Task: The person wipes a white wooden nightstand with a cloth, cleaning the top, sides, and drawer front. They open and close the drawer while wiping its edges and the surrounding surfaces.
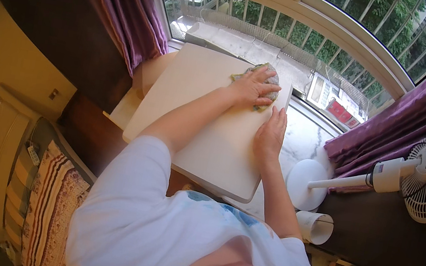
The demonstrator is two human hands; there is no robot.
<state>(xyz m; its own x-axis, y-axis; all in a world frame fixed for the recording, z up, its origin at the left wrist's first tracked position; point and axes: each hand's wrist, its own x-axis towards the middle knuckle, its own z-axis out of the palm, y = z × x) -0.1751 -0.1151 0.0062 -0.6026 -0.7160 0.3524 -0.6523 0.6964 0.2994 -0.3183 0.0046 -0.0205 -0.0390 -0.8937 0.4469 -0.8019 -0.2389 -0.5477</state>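
My left hand [252, 90] lies palm down, fingers spread, over a crumpled grey and yellowish cloth [273, 82]. The cloth rests on a white panel [204, 110] with rounded corners, near its far right corner. My left palm and fingers cover part of the cloth. My right hand [270, 136] is against the panel's right edge, its fingers nearly straight and close together, pointing towards the window. The thumb of my right hand is not clearly seen. Both forearms reach forward from white short sleeves.
To the right, a white standing fan [305, 184] and a white cylindrical container [313, 228] are by a marble-patterned surface [301, 135]. Purple curtains [127, 13] flank the barred window ahead. At the lower left are striped bedding [50, 207] and a pale headboard [1, 148].
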